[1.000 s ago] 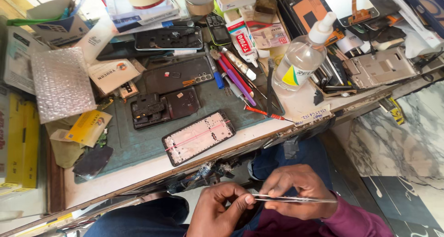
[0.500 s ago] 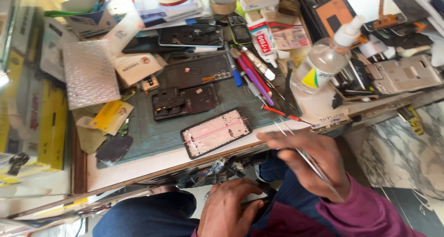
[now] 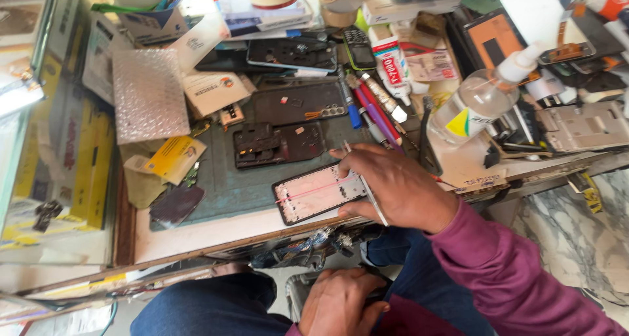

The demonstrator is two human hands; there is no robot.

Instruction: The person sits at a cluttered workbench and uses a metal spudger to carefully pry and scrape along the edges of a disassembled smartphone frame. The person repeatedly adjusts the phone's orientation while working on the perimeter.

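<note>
While the right hand lay on the right end of the phone frame, its grip pinched metal tweezers. The frame's long axis ran left from that hand along the surface edge. The left hand, farther from the frame, was curled below it on something indistinct.

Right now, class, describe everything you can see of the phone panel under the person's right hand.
The phone panel is a flat, dark-rimmed rectangle with a pale pinkish inner face crossed by a thin red line. It lies face-up and tilted on the green mat, near the bench's front edge. The right hand, holding thin metal tweezers, grips its right end with fingers on both long edges.
</note>
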